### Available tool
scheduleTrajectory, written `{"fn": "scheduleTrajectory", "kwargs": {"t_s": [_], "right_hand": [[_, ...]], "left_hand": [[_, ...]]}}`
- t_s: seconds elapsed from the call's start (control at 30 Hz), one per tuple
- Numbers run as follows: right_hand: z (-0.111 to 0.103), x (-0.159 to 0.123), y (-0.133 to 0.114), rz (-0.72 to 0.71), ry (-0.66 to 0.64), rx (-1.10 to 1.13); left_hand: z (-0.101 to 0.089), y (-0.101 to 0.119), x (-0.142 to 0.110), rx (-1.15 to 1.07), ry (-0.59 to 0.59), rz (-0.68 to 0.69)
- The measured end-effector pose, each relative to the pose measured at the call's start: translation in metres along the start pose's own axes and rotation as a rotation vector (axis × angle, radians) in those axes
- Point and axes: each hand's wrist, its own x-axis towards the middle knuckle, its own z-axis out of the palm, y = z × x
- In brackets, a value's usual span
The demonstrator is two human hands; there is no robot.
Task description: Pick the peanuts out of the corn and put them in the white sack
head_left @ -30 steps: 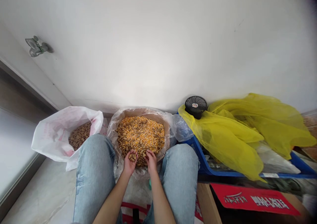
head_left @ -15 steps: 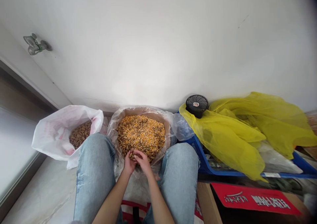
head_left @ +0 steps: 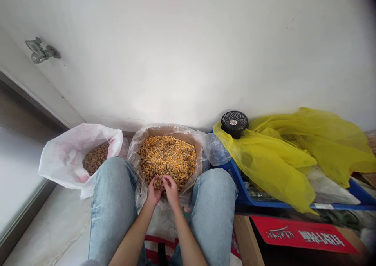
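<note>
Between my knees stands a clear-plastic-lined sack [head_left: 135,148] filled with yellow corn kernels mixed with brown peanuts [head_left: 167,158]. My left hand [head_left: 154,190] is cupped palm up at the sack's near edge and holds several peanuts. My right hand [head_left: 170,187] sits beside it, fingers curled and pinched at the peanuts in the left palm. The two hands touch.
A white plastic bag [head_left: 63,156] of peanuts sits to the left by my left knee. To the right, a blue crate [head_left: 239,187] holds yellow plastic sheeting [head_left: 282,156] and a small black fan [head_left: 234,123]. A red-labelled cardboard box [head_left: 296,236] lies lower right. A white wall is behind.
My right hand has moved left from the corn to meet my left hand, which stays cupped with peanuts. The view has shifted slightly.
</note>
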Motion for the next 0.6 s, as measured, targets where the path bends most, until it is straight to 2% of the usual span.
{"fn": "scheduleTrajectory", "kwargs": {"t_s": [0.07,0.13,0.27,0.33,0.5,0.6], "right_hand": [[-0.008,0.007,0.012,0.038,0.180,-0.079],[-0.013,0.012,0.022,0.053,0.252,-0.185],[-0.013,0.011,0.031,0.028,0.157,-0.329],[-0.011,0.009,0.030,0.026,0.149,-0.344],[-0.012,0.008,0.019,0.031,0.185,-0.256],[-0.012,0.006,0.008,0.013,0.074,-0.128]], "left_hand": [[0.002,0.001,-0.002,-0.001,-0.016,-0.021],[0.003,0.002,-0.004,-0.006,-0.023,-0.036],[0.002,0.003,-0.004,-0.031,-0.059,-0.047],[0.001,0.002,-0.004,-0.033,-0.082,-0.045],[0.002,0.001,-0.003,-0.029,-0.056,-0.034],[0.003,0.000,-0.003,-0.031,-0.016,-0.006]]}}
